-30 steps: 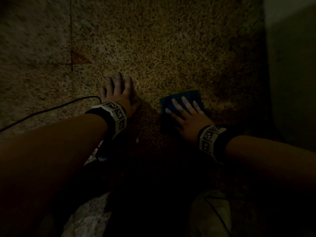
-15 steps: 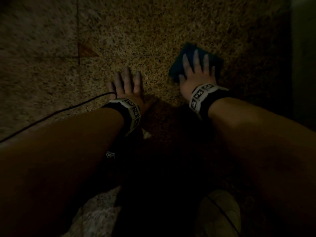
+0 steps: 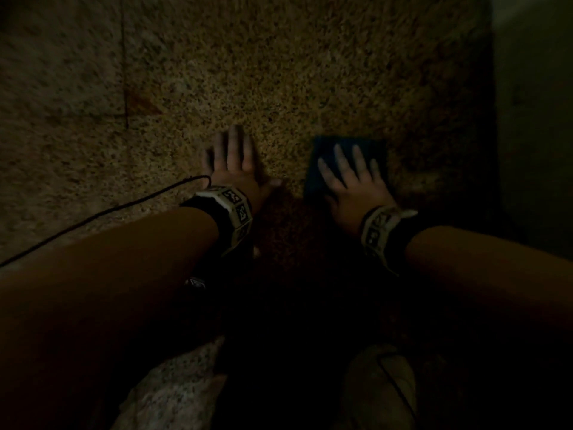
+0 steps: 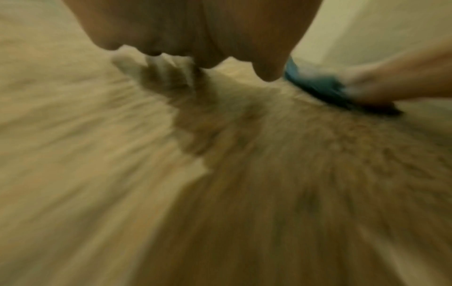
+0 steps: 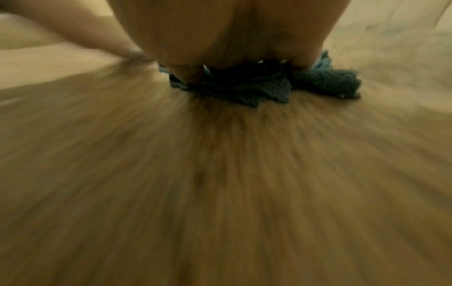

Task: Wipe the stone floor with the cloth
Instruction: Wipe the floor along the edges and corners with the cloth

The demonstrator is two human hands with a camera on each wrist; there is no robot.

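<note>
Two hands are lying flat on the speckled stone floor (image 3: 279, 72). The left hand (image 3: 234, 169) is resting palm down, fingers straight and close together, touching bare stone. Just right of it, the right hand (image 3: 353, 187) is pressing its spread fingers on the blue cloth (image 3: 372, 147), which is lying flat on the floor. The right wrist view is showing the cloth's rumpled near edge (image 5: 244, 91), hidden from the head view.
</note>
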